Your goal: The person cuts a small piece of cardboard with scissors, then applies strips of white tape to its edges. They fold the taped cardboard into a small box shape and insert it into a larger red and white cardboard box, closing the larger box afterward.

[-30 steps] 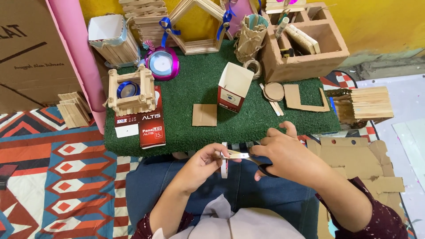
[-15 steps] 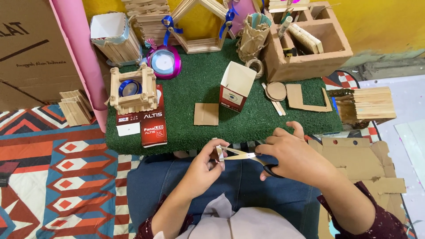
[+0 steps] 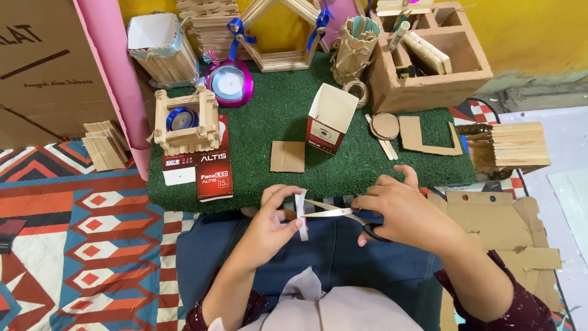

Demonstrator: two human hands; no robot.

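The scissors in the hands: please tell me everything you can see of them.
The scissors have shiny metal blades and dark handles. The blades are open, pointing toward the left hand, and straddle a narrow white strip pinched upright there. The right hand covers most of the handles. They are held above the lap, before the green mat.

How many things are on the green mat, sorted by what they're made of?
Ice-cream-stick crafts: 4 (open box, square basket, house frame, cup)
Cardboard pieces: 4 (organizer, square, disc, L-shape)
Printed cartons: 2 (red, white)
Ribbon spool: 1
Total: 11
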